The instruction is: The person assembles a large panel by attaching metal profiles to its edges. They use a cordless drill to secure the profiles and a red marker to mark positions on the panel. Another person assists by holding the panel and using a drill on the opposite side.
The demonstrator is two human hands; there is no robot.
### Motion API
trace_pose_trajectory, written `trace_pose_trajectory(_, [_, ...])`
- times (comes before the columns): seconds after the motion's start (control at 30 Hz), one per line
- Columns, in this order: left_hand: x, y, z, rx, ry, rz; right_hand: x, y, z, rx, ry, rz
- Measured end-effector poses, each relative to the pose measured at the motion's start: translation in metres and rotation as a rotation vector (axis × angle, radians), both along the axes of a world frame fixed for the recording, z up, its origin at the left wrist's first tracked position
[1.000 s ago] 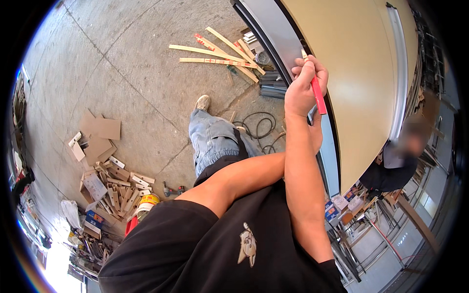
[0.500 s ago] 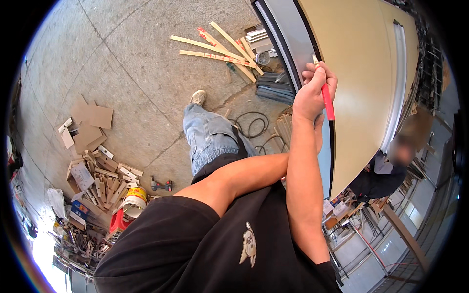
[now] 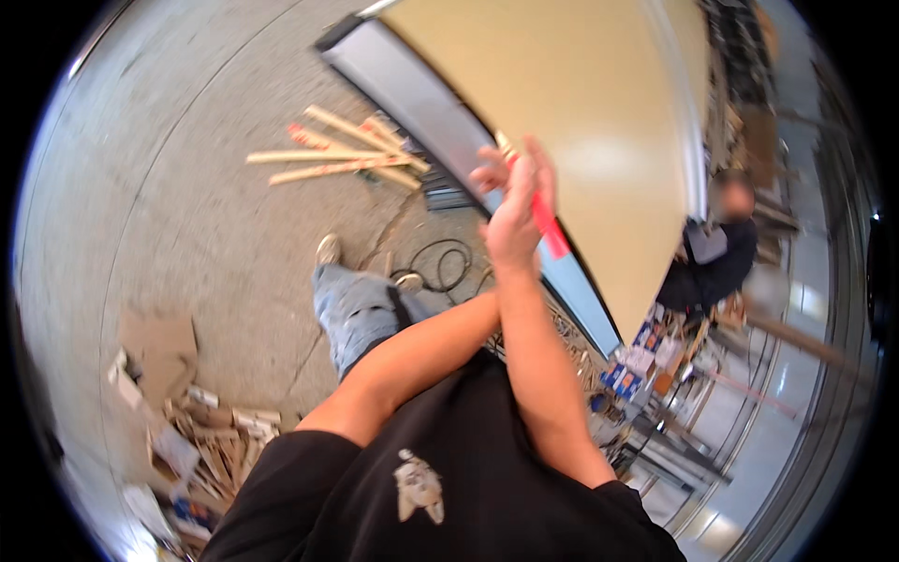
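A slim red-handled brush (image 3: 551,229), pale at its tip, is held in my right hand (image 3: 517,201). The thumb and fingers close around it, with the tip pointing up and away. This hand is over the near edge of a large cream panel (image 3: 571,103), beside its grey-blue edge strip (image 3: 412,89) with black trim. My left forearm (image 3: 431,342) passes beneath my right one. Behind my right wrist, against the panel's edge, my left hand is mostly hidden, so its fingers do not show clearly.
Wooden strips (image 3: 328,155) lie fanned out on the concrete floor, near a black cable (image 3: 449,267). Wood offcuts (image 3: 220,454) and brown board pieces (image 3: 159,351) are heaped at lower left. Another person (image 3: 716,258) is beyond the panel at right, near a cluttered bench area.
The view has swung, so the panel, floor items and my arms appear further left. More of the panel's far corner shows. The brush stays in my right hand, which looks blurred and slightly more open.
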State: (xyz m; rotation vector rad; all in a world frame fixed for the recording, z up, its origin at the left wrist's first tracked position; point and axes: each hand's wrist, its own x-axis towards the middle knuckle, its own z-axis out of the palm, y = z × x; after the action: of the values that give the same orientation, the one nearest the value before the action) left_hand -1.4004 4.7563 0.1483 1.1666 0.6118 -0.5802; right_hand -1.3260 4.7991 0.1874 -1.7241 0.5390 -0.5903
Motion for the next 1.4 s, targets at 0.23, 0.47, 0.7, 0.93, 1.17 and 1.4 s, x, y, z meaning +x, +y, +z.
trace_pose_trajectory(0.23, [-0.01, -0.009, -0.041, -0.028, 0.224, 0.04, -0.196, -0.09, 0.023, -0.516, 0.195, -0.174])
trace_pose_trajectory(0.47, [-0.016, 0.064, -0.011, -0.338, 0.021, 0.028, -0.391, -0.156, 0.027, -0.66, 0.404, -0.547])
trace_pose_trajectory(0.7, [-0.004, 0.08, 0.084, -0.302, -0.286, 0.17, -0.4, -0.18, 0.111, -0.754, 0.642, -0.054])
trace_pose_trajectory(0.93, [0.104, 0.013, 0.249, -0.871, -0.972, -0.312, -0.329, -0.2, 0.119, -0.899, 0.162, -0.087])
trace_pose_trajectory(1.17, [0.084, -0.04, 0.456, -0.348, -1.62, -0.974, -0.289, -0.193, 0.143, -1.101, -0.266, -0.243])
trace_pose_trajectory(1.4, [0.031, -0.14, 0.375, 0.086, -1.38, -1.895, -0.317, -0.218, 0.219, -1.887, -0.124, -0.339])
